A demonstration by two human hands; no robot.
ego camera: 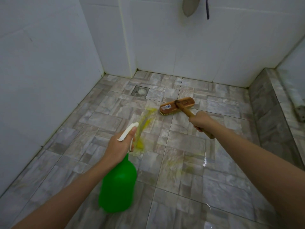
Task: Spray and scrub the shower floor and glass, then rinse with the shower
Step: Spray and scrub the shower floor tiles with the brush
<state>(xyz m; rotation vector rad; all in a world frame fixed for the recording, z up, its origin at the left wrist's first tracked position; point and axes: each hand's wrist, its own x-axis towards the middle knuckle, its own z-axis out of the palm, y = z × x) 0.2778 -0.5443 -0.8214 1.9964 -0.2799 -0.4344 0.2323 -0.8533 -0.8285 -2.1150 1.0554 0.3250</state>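
Observation:
My left hand (119, 147) grips the white trigger head of a green spray bottle (118, 185), held above the grey tiled shower floor (189, 142) with its nozzle pointing forward. Yellow liquid (145, 124) streaks the tiles just ahead of the nozzle. My right hand (200, 120) is closed around the wooden handle of a scrub brush (177, 105). The brush head rests bristles down on the floor, just right of the yellow streaks. The floor looks wet and shiny near me.
A square metal drain (140, 91) sits in the floor near the far left corner. White tiled walls (198, 52) close the left and back. A raised tiled ledge (272, 104) runs along the right. A grey object (189, 5) hangs on the back wall.

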